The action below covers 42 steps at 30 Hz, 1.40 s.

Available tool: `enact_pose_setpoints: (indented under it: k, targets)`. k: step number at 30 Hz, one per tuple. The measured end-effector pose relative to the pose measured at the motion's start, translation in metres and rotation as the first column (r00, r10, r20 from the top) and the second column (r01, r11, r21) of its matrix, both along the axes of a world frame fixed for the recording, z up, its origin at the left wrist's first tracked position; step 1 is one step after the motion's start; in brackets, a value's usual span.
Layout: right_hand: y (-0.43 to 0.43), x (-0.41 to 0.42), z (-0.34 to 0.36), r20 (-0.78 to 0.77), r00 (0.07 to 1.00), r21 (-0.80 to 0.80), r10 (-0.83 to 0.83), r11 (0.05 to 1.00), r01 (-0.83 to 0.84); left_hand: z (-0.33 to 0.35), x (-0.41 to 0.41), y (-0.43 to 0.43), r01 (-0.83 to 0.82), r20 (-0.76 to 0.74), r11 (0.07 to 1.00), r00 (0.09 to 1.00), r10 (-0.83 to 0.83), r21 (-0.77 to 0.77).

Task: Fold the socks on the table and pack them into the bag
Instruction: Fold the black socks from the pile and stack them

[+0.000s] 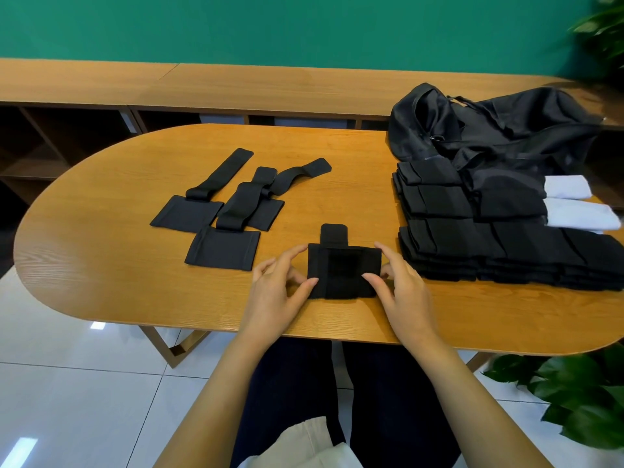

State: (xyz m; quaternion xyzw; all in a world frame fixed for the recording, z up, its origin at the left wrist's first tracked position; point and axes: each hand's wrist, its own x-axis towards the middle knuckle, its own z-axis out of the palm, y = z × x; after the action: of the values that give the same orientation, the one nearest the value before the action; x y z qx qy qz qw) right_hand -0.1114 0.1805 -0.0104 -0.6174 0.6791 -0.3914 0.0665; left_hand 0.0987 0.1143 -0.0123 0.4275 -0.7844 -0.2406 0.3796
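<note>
Currently, left hand (275, 292) and right hand (401, 288) fingers pinch the sock (344, 265) by its side edges. Fabric appears soft, light, limp: grip edges, fold against table (101, 231).

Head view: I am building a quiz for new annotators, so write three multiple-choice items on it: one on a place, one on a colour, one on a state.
1. Where does the bag lie on the table? A near left corner; B far right; C centre front.
2. What colour are the two folded pieces by the bag? A white; B red; C green.
3. How is the sock nearest the person? A inside the bag; B hanging off the table edge; C flat on the table, pinched at both sides.
1 B: it sits behind the folded black stack at far right. 2 A: both show white against black fabric. 3 C: the left hand and right hand each pinch a side as it lies on the wood.
</note>
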Motion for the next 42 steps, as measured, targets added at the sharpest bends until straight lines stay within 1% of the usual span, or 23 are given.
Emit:
enact_pose_setpoints:
  k: [5, 7, 11, 14, 16, 20, 22, 24, 28, 31, 32, 34, 37, 42]
  targets:
    - [-0.0026, -0.0009, -0.0030, -0.043, 0.999, 0.042, 0.008, 0.999, -0.006, -0.0010, -0.0003, 0.0003, 0.009, 0.001, 1.000, 1.000, -0.009, 0.001]
    - [-0.0023, -0.0011, -0.0033, -0.039, 0.999, 0.046, 0.001, 0.999, 0.000, -0.0019, -0.0003, 0.0004, 0.003, 0.011, 1.000, 1.000, -0.003, 0.004]
    - [-0.0026, 0.0004, -0.0033, -0.086, 0.996, -0.008, 0.020, 1.000, -0.021, -0.0027, 0.0007, 0.0002, 0.012, 0.011, 1.000, 1.000, -0.012, -0.012]
    - [-0.0030, 0.0012, -0.0043, -0.137, 0.990, -0.043, 0.027, 0.999, -0.034, -0.0023, 0.0006, -0.0016, 0.037, 0.067, 0.997, 0.997, -0.032, -0.075]
    - [-0.0030, 0.0008, -0.0058, -0.198, 0.979, -0.057, 0.042, 0.997, -0.054, -0.0024, 0.0005, -0.0040, 0.082, 0.109, 0.994, 0.991, -0.074, -0.072]
    - [-0.0058, 0.0007, -0.0080, -0.297, 0.952, 0.050, 0.072, 0.997, -0.060, -0.0038, 0.0004, -0.0066, 0.196, 0.206, 0.980, 0.959, -0.197, 0.023]
    - [-0.0069, 0.0014, -0.0089, -0.309, 0.948, 0.104, 0.072, 0.994, -0.042, -0.0054, 0.0003, -0.0073, 0.222, 0.261, 0.975, 0.940, -0.218, 0.015]
    - [-0.0076, 0.0014, -0.0089, -0.288, 0.955, 0.133, 0.072, 0.991, -0.034, -0.0055, 0.0003, -0.0075, 0.223, 0.281, 0.975, 0.935, -0.214, 0.003]
    - [-0.0066, 0.0010, -0.0069, -0.231, 0.970, 0.135, 0.079, 0.990, -0.049, -0.0044, 0.0006, -0.0047, 0.195, 0.267, 0.981, 0.945, -0.186, -0.005]
    - [-0.0036, 0.0006, -0.0035, -0.168, 0.978, 0.125, 0.125, 0.987, -0.105, -0.0045, 0.0013, -0.0038, 0.145, 0.203, 0.989, 0.968, -0.146, 0.021]
    - [-0.0026, 0.0005, -0.0021, -0.164, 0.975, 0.118, 0.148, 0.985, -0.129, -0.0044, 0.0016, -0.0040, 0.124, 0.179, 0.992, 0.975, -0.128, 0.031]
    - [-0.0015, 0.0008, -0.0008, -0.210, 0.962, 0.085, 0.175, 0.983, -0.160, -0.0049, 0.0021, -0.0044, 0.097, 0.140, 0.995, 0.985, -0.102, 0.037]
    - [-0.0015, 0.0010, -0.0028, -0.266, 0.949, 0.044, 0.170, 0.985, -0.164, -0.0051, 0.0021, -0.0041, 0.087, 0.118, 0.996, 0.989, -0.090, 0.031]
    - [-0.0006, 0.0006, -0.0032, -0.206, 0.972, -0.013, 0.110, 0.993, -0.116, -0.0032, 0.0019, -0.0039, 0.099, 0.108, 0.995, 0.989, -0.102, 0.035]
